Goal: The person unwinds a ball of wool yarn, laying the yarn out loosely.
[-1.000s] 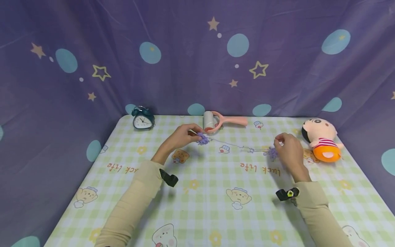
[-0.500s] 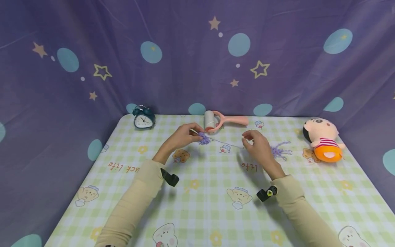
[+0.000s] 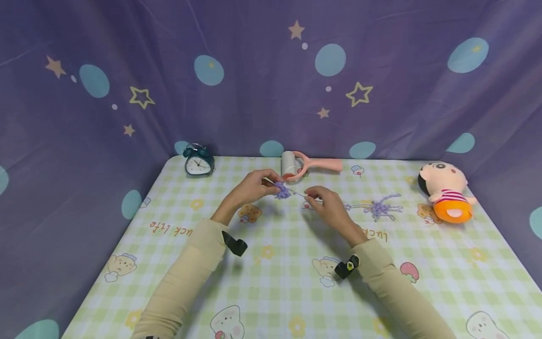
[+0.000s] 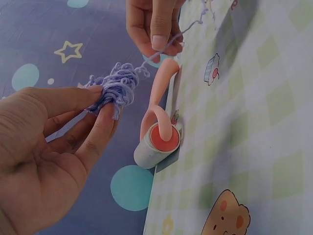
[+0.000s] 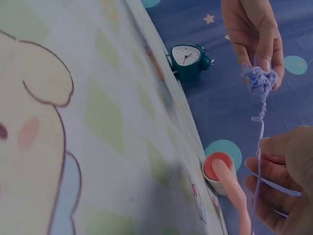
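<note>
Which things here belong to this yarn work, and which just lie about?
For the job:
purple looped yarn bundle, pinched by the left hand
thin purple yarn strand at the right hand
loose purple yarn cluster, likely

Lying about:
round teal alarm clock
pink-handled roller with whitish cylinder
plush doll in red-striped top

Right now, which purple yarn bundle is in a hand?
The bunched one, pinched by the left hand; the other bundle lies on the table, strands spread, near the doll.
</note>
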{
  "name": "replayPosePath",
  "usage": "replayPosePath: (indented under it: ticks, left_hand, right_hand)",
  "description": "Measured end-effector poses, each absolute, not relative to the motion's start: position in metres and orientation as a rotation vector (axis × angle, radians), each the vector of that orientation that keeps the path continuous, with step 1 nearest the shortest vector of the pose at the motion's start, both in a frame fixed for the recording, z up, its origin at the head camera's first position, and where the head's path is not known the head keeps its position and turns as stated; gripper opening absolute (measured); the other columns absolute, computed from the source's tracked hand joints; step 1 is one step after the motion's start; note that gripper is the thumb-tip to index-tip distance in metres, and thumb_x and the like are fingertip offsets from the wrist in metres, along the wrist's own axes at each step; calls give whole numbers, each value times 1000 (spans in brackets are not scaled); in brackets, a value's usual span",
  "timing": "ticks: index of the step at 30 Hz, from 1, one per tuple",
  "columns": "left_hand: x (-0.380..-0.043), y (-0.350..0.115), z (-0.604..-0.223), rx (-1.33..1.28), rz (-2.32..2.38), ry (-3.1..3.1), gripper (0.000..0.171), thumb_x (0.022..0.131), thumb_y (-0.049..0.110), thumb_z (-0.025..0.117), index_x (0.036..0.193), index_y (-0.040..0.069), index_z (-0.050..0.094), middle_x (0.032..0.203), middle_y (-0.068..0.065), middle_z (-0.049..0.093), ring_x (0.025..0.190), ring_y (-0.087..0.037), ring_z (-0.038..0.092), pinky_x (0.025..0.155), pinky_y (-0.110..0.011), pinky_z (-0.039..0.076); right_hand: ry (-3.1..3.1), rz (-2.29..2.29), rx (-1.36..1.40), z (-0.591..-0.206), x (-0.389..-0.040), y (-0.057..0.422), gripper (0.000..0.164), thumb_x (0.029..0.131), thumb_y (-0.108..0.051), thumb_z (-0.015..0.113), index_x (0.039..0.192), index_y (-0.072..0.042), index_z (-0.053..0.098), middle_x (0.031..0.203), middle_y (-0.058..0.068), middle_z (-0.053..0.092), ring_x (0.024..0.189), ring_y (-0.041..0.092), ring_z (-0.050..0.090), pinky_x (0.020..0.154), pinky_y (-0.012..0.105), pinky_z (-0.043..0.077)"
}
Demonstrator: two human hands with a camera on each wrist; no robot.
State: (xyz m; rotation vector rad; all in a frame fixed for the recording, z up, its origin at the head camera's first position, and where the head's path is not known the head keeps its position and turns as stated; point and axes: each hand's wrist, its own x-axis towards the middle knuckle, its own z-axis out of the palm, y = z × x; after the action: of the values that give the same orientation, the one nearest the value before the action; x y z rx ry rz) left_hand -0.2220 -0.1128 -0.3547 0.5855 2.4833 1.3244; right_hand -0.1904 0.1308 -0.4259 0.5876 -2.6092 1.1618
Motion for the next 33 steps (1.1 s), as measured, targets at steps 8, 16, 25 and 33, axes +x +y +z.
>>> replayPosePath:
  ticks: [8, 16, 25, 33]
  left_hand:
    - [-223, -113, -355, 589, 1322, 2490, 17, 88, 12, 69, 105, 11, 67, 108, -5, 65, 99, -20, 65, 81, -32, 55]
    - [-223, -115, -354, 601, 1295, 2520, 17, 88, 12, 69, 105, 12, 67, 106, -4, 66, 98, -19, 64, 81, -31, 55]
    - [-223, -118, -358, 625, 1248, 2517, 22, 89, 14, 69, 110, 10, 67, 104, -5, 67, 95, -18, 64, 80, -34, 55]
    - [-222, -122, -359, 632, 1257, 2480, 25, 89, 17, 68, 113, 9, 67, 107, -5, 67, 93, -18, 65, 83, -40, 55]
  right_hand:
    - [-2619, 1211, 553, -419, -188, 126, 8, 93, -13, 63, 96, -7, 68, 86, 6, 69, 81, 20, 66, 78, 36, 56]
    - [-2702, 1145, 567, -413, -188, 130, 10, 94, -14, 62, 96, -7, 69, 86, 4, 68, 77, 15, 61, 71, 32, 51]
    - [-2425, 1257, 441, -396, -187, 143, 15, 95, -16, 60, 98, -3, 67, 87, 10, 69, 77, 20, 63, 71, 30, 52]
    - [-2297, 1271, 294, -388, -187, 164, 19, 96, -21, 59, 100, -4, 67, 90, 11, 70, 81, 18, 62, 71, 16, 46]
